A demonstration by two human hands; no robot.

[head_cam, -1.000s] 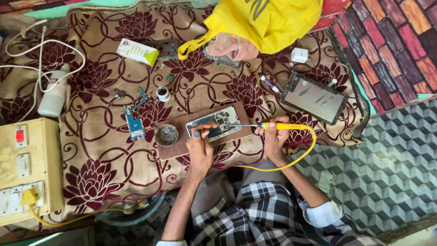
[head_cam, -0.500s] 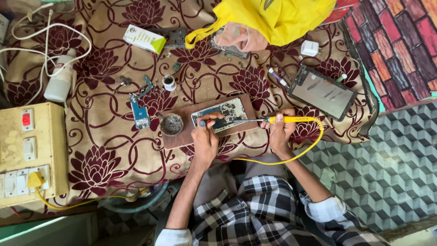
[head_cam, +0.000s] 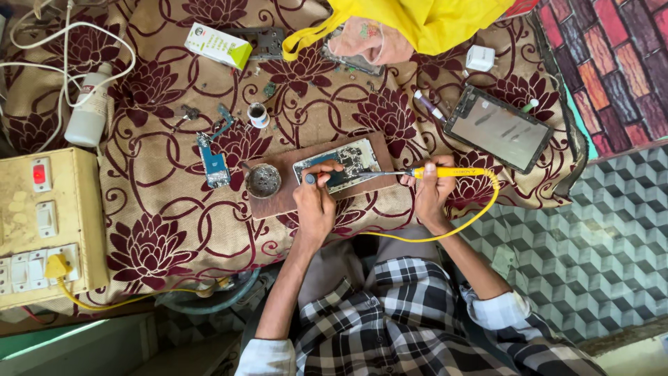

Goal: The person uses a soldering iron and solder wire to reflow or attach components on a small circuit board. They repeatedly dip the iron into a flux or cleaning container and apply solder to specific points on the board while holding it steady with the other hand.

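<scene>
Both forearms extend forward from the torso, sleeves rolled to the elbows. The left hand (head_cam: 314, 202) lies palm-down, fingers curled, thumb and forefinger pinched together at the front. The right hand (head_cam: 433, 191) is closed in a fist-like grip, thumb on top, wrist bent slightly inward. The two hands sit near each other, not touching.
</scene>
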